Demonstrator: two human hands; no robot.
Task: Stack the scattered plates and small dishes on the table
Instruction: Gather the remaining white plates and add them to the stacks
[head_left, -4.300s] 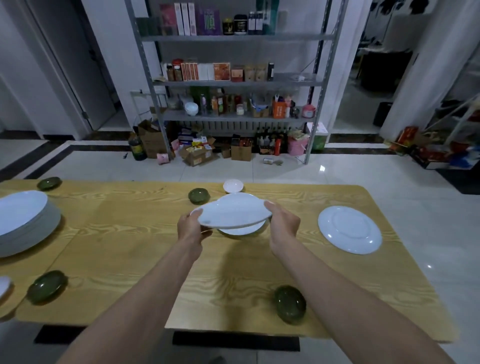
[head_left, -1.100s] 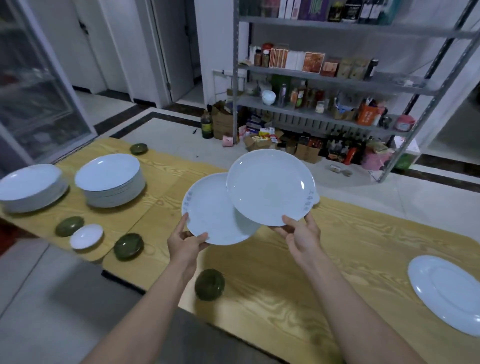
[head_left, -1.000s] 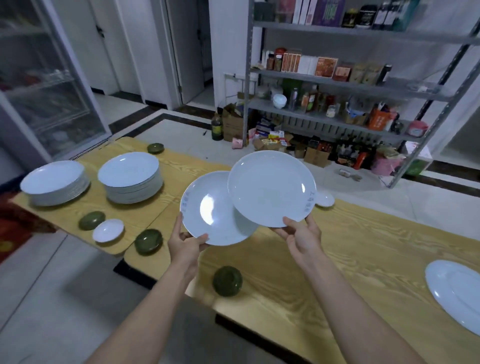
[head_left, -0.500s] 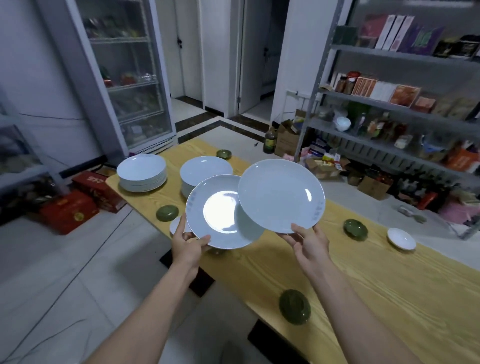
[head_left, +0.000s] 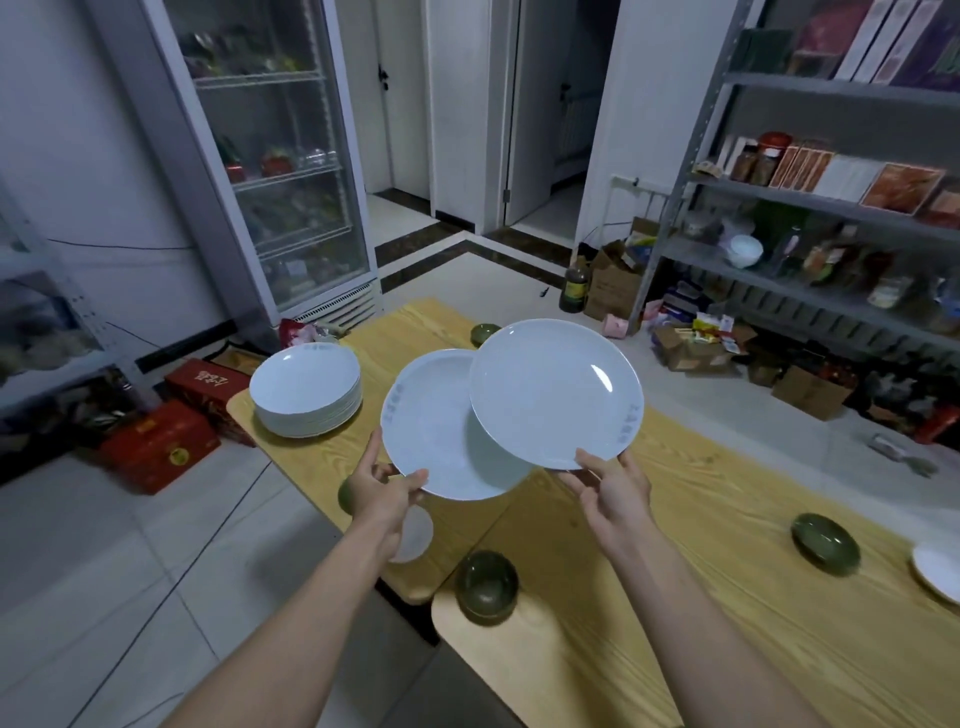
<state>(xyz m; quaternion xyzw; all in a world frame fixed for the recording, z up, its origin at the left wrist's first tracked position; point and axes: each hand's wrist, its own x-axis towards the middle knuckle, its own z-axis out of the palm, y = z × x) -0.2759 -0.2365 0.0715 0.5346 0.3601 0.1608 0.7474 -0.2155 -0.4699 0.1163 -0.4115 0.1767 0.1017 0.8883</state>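
Note:
I hold two white plates tilted up over the wooden table (head_left: 727, 597). My left hand (head_left: 382, 493) grips the near rim of the left plate (head_left: 431, 431). My right hand (head_left: 613, 488) grips the near rim of the right plate (head_left: 556, 392), which overlaps the left one. A tall stack of white plates (head_left: 306, 387) stands at the table's far left end. Dark green small dishes lie near me (head_left: 485, 584), at the right (head_left: 825, 543), and far behind the plates (head_left: 484, 332). A small white dish (head_left: 415, 532) shows below my left wrist, and another white dish (head_left: 940, 569) at the right edge.
A glass-door fridge (head_left: 275, 171) stands at the far left, with red boxes (head_left: 161, 447) on the floor beside the table. A metal shelf rack (head_left: 810, 218) full of goods and cardboard boxes (head_left: 696, 348) fills the right background. Tiled floor lies to my left.
The view has swung left along the table, bringing the plate stack closer. Both hands keep their plates raised; the second stack seen earlier is now hidden behind them.

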